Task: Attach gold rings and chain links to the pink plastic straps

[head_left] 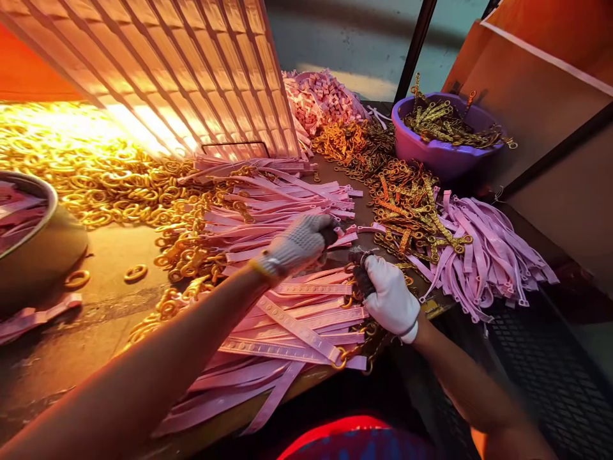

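My left hand (301,244), in a knitted white glove with dark fingertips, is closed over the middle of the bench. The end of a pink strap (347,237) sticks out at its fingertips. Close by on the right, my right hand (391,299) wears a white glove with blackened fingers. Those fingers are pinched together, and what they hold is too dark to make out. Below both hands lies a pile of pink straps (297,329), several with a gold ring (341,359) at the end. More pink straps (268,211) lie beyond my left hand.
Gold rings (119,182) are heaped at left, beside a metal bowl (52,220) of pink pieces. Gold chain pieces (405,207) lie before a purple basin (412,137). Pink straps (483,249) hang over the right edge. A ribbed panel (205,76) stands behind.
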The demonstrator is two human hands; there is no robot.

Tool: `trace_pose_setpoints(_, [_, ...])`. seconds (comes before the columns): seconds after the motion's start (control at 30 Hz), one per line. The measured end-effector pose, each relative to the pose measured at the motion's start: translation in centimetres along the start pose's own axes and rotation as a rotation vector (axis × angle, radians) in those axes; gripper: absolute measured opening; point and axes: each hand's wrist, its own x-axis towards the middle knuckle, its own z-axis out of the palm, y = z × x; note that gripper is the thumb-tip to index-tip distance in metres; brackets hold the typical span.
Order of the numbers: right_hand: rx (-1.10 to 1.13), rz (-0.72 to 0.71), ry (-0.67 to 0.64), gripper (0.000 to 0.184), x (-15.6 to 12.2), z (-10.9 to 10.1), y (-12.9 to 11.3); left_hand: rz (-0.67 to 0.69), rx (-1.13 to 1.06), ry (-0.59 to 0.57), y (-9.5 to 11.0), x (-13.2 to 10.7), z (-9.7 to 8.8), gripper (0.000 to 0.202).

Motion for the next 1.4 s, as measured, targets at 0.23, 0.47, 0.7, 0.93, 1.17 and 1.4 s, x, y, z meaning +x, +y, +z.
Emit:
trace_pose_setpoints(0.23, [-0.246,-0.08,-0.191,0.023,1.2,-0.8,-3.9,-0.284,-0.478,-0.051,-1.0,-9.6,0.7,0.039])
trace_pose_setpoints(0.47, [-0.561,-0.214,-0.235,0.015,0.2,0.8,-5.3,0.018,-0.148,0.131,-1.0,-11.0,2.7,0.026])
trace_pose_setpoints(0.7, [-0.633,-0.238,-0.229,0.021,-0.3,1.2,-5.1,-0.138,-0.294,-0.086,-2.2,-10.5,3.1,0.035])
trace_pose_setpoints(0.93, [-0.552,-0.077,-0.346,0.02,0.7,0.5,-4.8,0.01,-0.225,-0.013,-3.3,-9.9,3.5,0.024])
trace_pose_setpoints(1.17, [-0.475,-0.061,-0.452,0.027,1.0,-0.8,-4.8,-0.036,-0.278,0.024,-2.8,-10.8,3.9,0.027])
trace_pose_setpoints(1.4, [-0.512,-0.165,-0.496,0.021,0.6,0.5,-3.9,0.029,-0.137,0.116,-3.7,-10.9,5.1,0.016])
